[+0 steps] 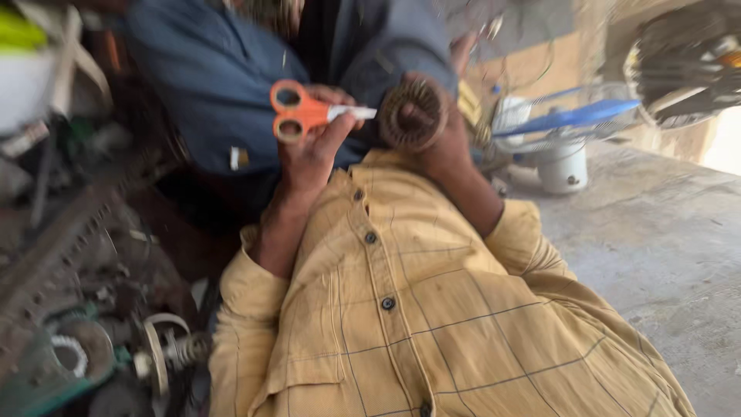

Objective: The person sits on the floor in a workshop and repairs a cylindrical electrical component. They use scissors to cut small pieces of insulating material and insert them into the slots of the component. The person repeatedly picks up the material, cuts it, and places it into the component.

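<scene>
**Two hands up, scissors meeting a wound coil**

Two hands raised in front of the chest, above a yellow checked button shirt [432,309]. Frame is motion-blurred; fine detail is lost.

Left hand [312,150] grips a small pair of scissors with orange plastic loops and short steel blades [309,113]. Fingers wrap the handles; the blades look shut or nearly so, tips pointing right.

Right hand [432,143] is clenched around a round brown ribbed coil, copper-coloured, ring-shaped [413,116]. It is held face-on to the camera, thumb side hidden behind it.

Relation: the blade tips sit just beside the coil's left rim, possibly touching; blur prevents certainty. Coil is between the two hands, well clear of the floor.

Judgement on handling: steady the coil firmly, bring the blade tips in slowly at the rim, and nip only the strand meant, since neighbouring windings lie tight together.

Surroundings: another person's blue sleeve [216,77] behind the hands; a white fan with blue blades [559,135] on the grey concrete floor [664,247]; dark metal parts and clutter [77,309] at left.
</scene>
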